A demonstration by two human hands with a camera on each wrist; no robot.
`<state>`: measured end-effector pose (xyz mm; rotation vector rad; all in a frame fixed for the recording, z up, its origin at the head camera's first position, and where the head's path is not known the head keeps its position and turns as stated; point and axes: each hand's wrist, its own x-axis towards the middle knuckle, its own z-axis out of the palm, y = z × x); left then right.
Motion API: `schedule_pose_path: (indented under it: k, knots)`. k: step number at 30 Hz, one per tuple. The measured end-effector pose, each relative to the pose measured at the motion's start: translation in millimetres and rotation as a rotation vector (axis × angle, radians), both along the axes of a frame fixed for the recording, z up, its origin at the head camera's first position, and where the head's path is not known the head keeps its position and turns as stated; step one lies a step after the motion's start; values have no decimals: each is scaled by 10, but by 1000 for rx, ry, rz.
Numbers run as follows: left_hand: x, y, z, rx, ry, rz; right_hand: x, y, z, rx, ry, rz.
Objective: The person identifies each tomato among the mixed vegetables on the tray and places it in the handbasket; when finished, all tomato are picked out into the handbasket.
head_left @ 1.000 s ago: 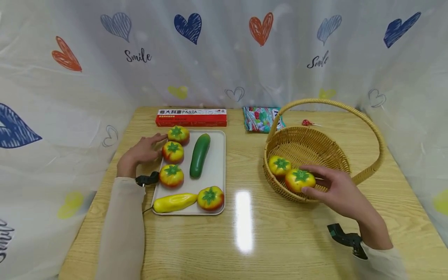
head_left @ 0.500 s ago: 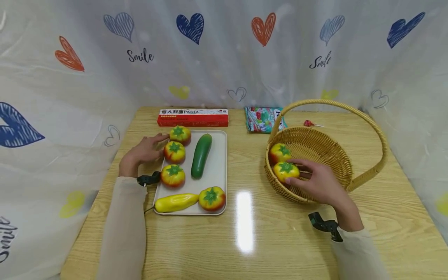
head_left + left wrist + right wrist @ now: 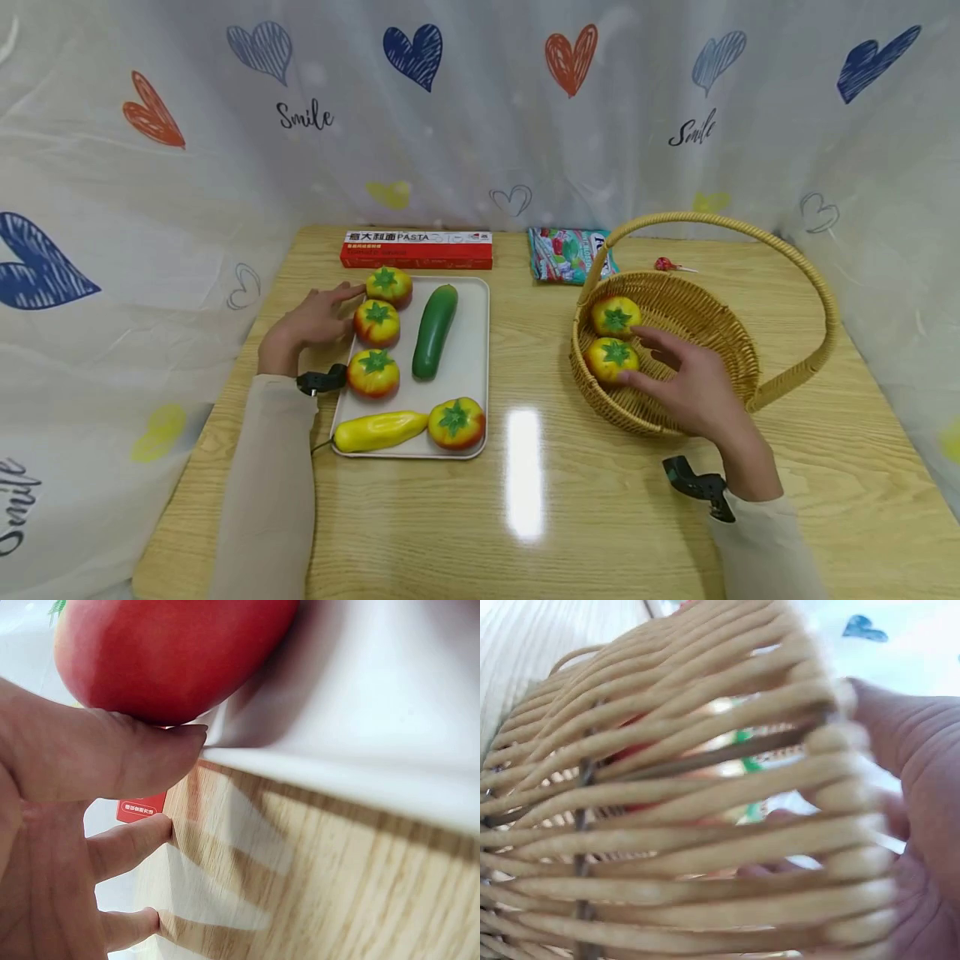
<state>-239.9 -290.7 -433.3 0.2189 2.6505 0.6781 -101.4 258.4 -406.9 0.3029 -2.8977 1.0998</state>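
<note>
Two yellow-red tomatoes with green star-shaped leaves lie side by side against the left wall of a wicker basket [image 3: 592, 398]. My right hand [image 3: 693, 387] reaches over the basket's near side, thumb and fingers spread beside the nearer tomato [image 3: 612, 360]. In the right wrist view the basket's weave hides much of that hand. At the left, a white tray [image 3: 467, 333] bears several similar tomatoes, a cucumber [image 3: 435, 332] and a yellow pepper [image 3: 380, 432]. My left hand [image 3: 311, 321] is at the tray's left edge, its thumb against or close under a tomato [image 3: 172, 660], other fingers extended.
A red-and-white pasta box [image 3: 416, 250] stands behind the tray. A candy bag [image 3: 567, 254] lies to its right, and a red lollipop [image 3: 663, 264] behind the basket. The basket's tall handle [image 3: 821, 292] arches over its right side. A printed curtain surrounds the wooden table [image 3: 420, 525].
My right hand moved left, set its tomato against the basket's left side, then loosened its fingers from it. The other tomato in the basket shifted back. My left hand stayed in place.
</note>
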Motion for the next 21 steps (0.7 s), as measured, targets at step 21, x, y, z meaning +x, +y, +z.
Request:
schedule_pose_path:
  k: [21]
  knots:
    - [22,-10,15,9,-19,7,-114,-1131,-54,-216,31,557]
